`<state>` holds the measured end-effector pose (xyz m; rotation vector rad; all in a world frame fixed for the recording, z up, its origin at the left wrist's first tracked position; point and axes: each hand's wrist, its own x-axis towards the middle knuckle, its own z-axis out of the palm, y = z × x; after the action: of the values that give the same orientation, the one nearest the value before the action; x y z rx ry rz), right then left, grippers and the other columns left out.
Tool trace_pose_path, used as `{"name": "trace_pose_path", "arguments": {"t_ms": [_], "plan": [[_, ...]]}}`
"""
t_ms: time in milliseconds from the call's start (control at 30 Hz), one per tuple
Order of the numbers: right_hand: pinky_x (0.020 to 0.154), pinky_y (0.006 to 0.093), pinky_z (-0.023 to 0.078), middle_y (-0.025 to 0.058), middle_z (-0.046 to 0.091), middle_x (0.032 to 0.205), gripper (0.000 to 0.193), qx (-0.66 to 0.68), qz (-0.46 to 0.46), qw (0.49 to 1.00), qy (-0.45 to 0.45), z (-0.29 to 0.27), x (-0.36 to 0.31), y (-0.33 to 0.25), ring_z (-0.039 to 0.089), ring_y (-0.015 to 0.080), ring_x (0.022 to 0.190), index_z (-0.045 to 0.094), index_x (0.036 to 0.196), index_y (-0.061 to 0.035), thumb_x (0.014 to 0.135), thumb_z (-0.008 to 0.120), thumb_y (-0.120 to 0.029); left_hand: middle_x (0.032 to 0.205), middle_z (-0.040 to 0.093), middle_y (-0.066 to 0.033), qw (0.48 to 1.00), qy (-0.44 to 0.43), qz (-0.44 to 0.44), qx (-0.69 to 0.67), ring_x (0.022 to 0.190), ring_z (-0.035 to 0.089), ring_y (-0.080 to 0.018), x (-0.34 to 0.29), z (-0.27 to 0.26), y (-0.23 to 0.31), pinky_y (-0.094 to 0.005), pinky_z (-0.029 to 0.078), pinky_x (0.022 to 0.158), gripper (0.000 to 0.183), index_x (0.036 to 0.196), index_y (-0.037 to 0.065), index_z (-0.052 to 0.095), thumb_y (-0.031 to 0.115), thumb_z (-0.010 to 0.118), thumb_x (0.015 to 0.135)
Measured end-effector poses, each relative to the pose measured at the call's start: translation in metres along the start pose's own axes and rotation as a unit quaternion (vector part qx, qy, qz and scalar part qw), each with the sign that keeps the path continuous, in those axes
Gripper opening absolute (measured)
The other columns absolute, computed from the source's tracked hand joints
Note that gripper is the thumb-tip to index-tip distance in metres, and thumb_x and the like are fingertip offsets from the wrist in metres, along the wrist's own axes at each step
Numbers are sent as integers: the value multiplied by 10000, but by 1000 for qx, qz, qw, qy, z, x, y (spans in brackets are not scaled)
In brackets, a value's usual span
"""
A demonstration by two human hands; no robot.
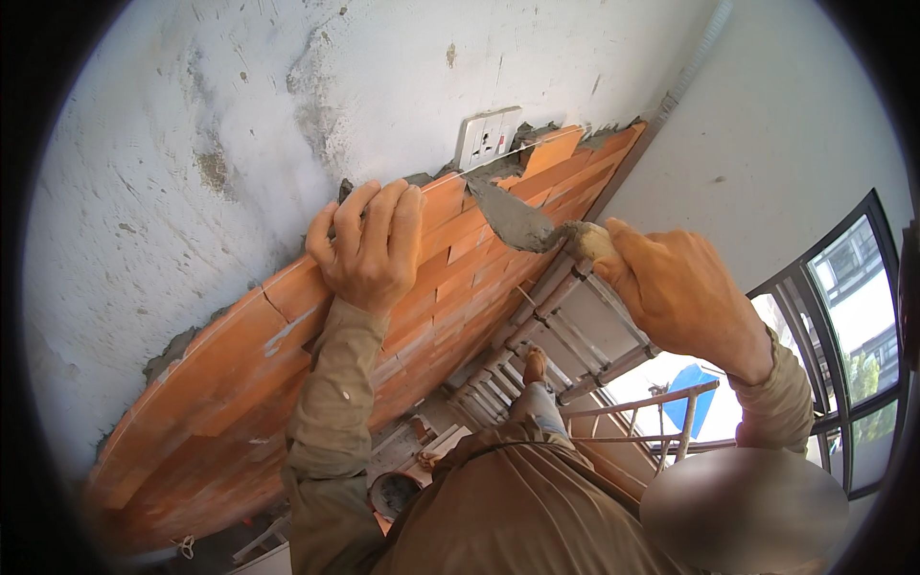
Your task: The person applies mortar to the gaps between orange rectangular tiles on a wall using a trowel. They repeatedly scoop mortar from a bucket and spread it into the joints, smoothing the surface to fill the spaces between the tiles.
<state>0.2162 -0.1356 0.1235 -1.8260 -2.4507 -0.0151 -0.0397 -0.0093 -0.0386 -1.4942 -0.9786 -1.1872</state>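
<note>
Head view:
- Wall point(278, 144), 10 o'clock.
- Bricks point(450, 297), 8-to-1 o'clock; left hand point(369, 244) over edge point(442, 185), closure unclear.
- Right hand point(676, 287) gripping trowel point(515, 220).
- Window point(851, 305), 3 o'clock, apart from bricks.

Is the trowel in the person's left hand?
No, the right hand grips the trowel, while the left hand rests at the orange brickwork's top edge.

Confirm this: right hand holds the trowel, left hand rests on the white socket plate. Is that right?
Not quite: the head view shows the left hand on the top edge of the orange brickwork, not on the white socket plate. The right hand does hold the trowel.
</note>
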Motion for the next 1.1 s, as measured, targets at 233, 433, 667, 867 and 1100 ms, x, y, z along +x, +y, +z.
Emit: {"name": "trace_pose_path", "arguments": {"t_ms": [233,433,667,867,1100], "plan": [[639,488,474,178,648,748,348,37,-18,991,124,9,-27,33,631,379,680,700,1240,-32,982,660,-262,1024,734,98,1000,-6,6,3,1025,659,-131,1,-1,0,-414,356,1021,94,983,217,736,210,776,898],[621,447,478,133,658,799,426,-9,-15,989,148,17,-20,51,632,337,663,703,1292,-75,927,739,-290,1028,743,91,1000,-23,2,-6,1019,660,-143,3,-5,1,-408,369,1003,96,980,203,746,222,792,898],[602,443,484,114,648,793,425,4,-64,988,143,21,-5,63,629,321,649,701,1294,-98,923,740,-301,997,746,82,1000,-14,12,14,1001,659,-157,8,-6,2,-391,376,970,82,955,184,745,213,795,897],[595,442,494,111,658,784,380,-32,-67,987,143,15,5,67,653,328,664,699,1259,-94,929,719,-284,975,747,99,999,-10,11,33,978,661,-166,9,-6,3,-385,367,960,45,942,197,743,200,776,912],[584,468,485,139,652,747,331,-46,-45,986,156,15,9,88,643,363,653,690,1226,-71,950,691,-254,973,747,90,999,-10,11,43,960,655,-157,7,-4,4,-391,370,943,62,940,199,750,251,779,923]]}}
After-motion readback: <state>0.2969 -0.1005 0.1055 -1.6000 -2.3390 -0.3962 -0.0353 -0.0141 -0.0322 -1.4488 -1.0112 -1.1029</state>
